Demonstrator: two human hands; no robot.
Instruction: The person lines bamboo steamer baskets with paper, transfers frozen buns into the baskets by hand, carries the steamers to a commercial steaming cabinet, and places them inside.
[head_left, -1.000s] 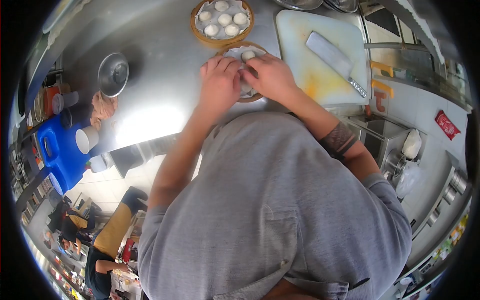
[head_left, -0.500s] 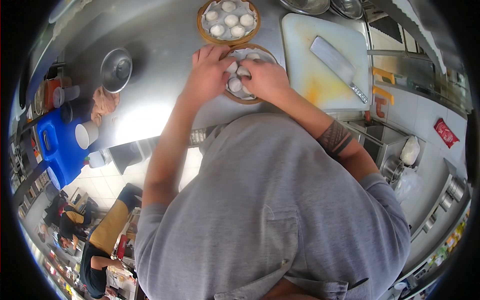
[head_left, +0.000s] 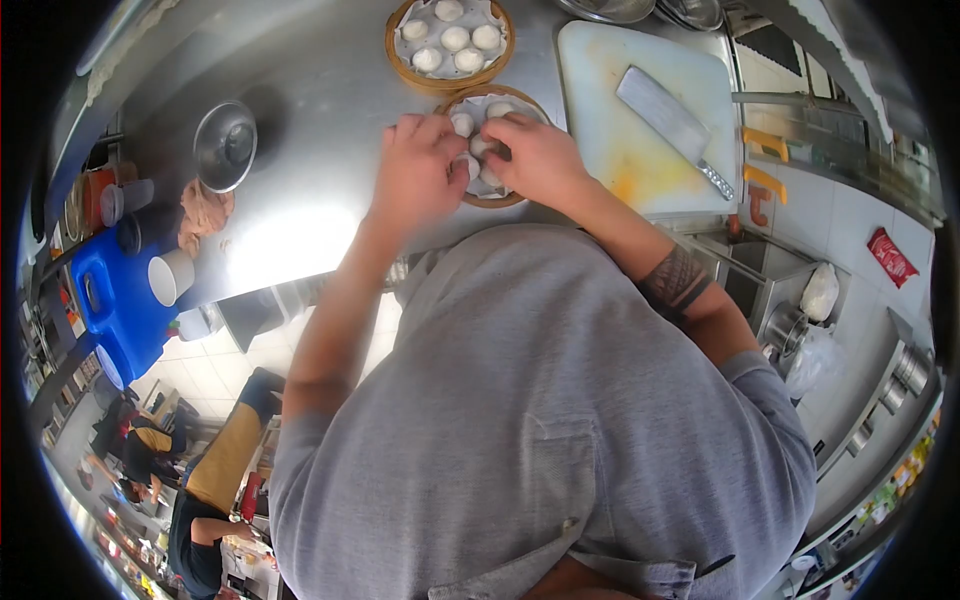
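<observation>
A round bamboo steamer point(head_left: 532, 102) lined with white paper holds several white buns, partly covered by my hands. My right hand point(head_left: 540, 155) reaches in from the right, its thumb and fingers closed around a bun point(head_left: 480, 147) near the middle. At the steamer's left rim is my left hand point(head_left: 420, 165), with curved fingers and the thumb apart. Its fingertips come close to another bun point(head_left: 466, 165); whether they touch it I cannot tell. Beyond, a second bamboo steamer point(head_left: 398, 68) carries several pleated white buns on paper.
Right of the steamers lies a white cutting board point(head_left: 600, 120) with a cleaver point(head_left: 665, 110) on it. A metal bowl point(head_left: 225, 146), a brownish cloth point(head_left: 203, 212) and a white cup point(head_left: 171, 277) are on the left of the steel counter point(head_left: 310, 120). Other people work at lower left.
My left hand has drawn back slightly to the left and down, showing more of the buns on that side. My right hand stays over the nearer steamer, its fingers at a bun.
</observation>
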